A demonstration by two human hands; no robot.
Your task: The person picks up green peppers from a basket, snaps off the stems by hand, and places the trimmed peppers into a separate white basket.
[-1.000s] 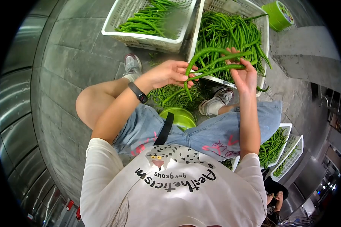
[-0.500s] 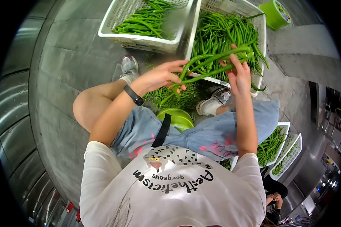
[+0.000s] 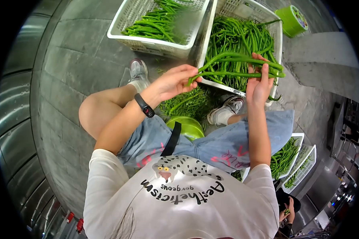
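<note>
Several long green peppers (image 3: 231, 74) stretch between my two hands, above the front of a white crate (image 3: 223, 88) heaped with more of them. My left hand (image 3: 173, 81) pinches their tips at one end, fingers pressed together. Around the other end, by the stems, are the fingers of my right hand (image 3: 260, 81), palm turned up. Below my left hand a pile of loose green peppers (image 3: 187, 102) lies on the floor.
A second white crate (image 3: 155, 44) with green peppers stands at the upper left. A green bucket (image 3: 291, 22) is at the upper right, a green stool (image 3: 185, 126) between my legs. More crates (image 3: 305, 167) and another person's hands (image 3: 287, 211) are at the lower right.
My right hand has moved right and slightly down with the stem ends. My left hand has closed on the tips, and the peppers now lie straighter between the hands.
</note>
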